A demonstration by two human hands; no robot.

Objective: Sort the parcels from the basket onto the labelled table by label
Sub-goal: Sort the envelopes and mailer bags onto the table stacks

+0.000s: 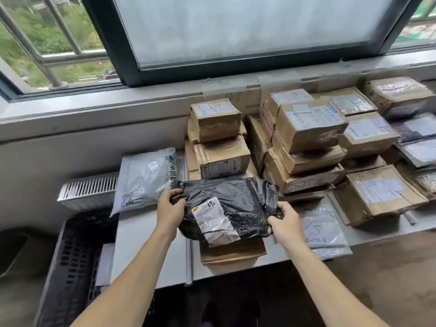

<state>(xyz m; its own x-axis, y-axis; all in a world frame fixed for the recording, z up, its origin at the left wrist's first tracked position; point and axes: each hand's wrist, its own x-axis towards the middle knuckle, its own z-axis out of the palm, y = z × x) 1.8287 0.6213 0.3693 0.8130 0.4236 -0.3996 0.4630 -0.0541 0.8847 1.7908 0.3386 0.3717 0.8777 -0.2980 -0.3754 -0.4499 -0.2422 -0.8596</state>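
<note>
Left hand (169, 208) and right hand (286, 224) each pinch an end of the black bag (236, 199) over the table (146, 237), bag not yet placed; many boxes (306, 138) already sorted; basket (70, 256) apparently holds more.

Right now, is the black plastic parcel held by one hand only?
No, the left hand grips the left edge of the black plastic parcel and the right hand grips its right edge.

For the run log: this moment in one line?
left hand grips black parcel | right hand grips it | parcel over flat carton on table
</note>
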